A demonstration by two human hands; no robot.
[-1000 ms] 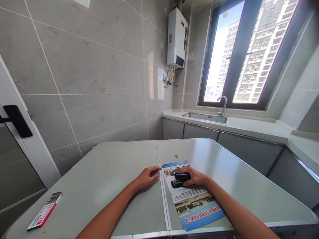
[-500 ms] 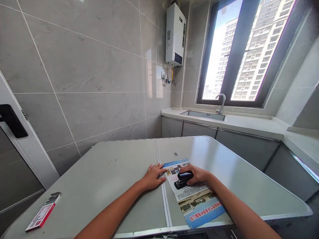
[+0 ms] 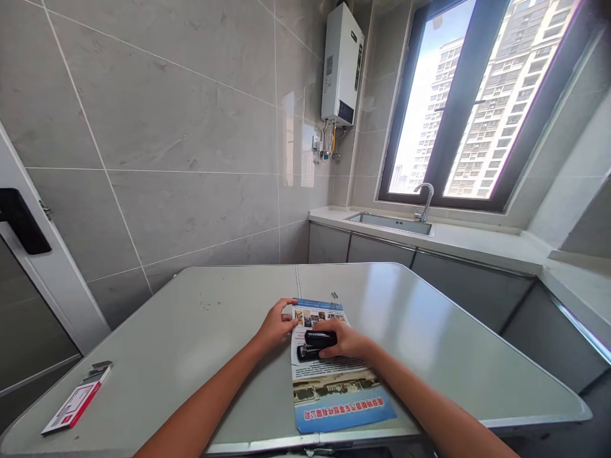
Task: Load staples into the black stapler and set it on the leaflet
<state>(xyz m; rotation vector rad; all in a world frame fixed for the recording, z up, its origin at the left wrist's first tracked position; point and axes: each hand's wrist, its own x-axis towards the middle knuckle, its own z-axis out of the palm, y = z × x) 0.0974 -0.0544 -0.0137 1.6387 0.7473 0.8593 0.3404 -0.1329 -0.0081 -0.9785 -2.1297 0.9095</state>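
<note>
A printed blue and white leaflet (image 3: 341, 407) lies on the pale folding table (image 3: 191, 356), partly across its centre seam. My left hand (image 3: 277, 323) pinches the leaflet's upper left edge between thumb and fingers. Over the leaflet's middle, my right hand (image 3: 341, 339) grips a black stapler (image 3: 317, 343) from its right side. The stapler points left, its jaws apart near the leaflet's left edge. Whether its base touches the paper is hard to tell.
Small staple strips (image 3: 335, 295) lie beyond the leaflet. Loose staples (image 3: 210, 304) are scattered at the table's back left. A red and white box (image 3: 79, 399) with dark pieces sits at the left edge. Behind stand a sink (image 3: 391, 222) and counter.
The leaflet has shifted left and turned straighter. My right hand and the stapler have moved left with it. My left hand has gone slightly left and up, its fingers now closed on the edge.
</note>
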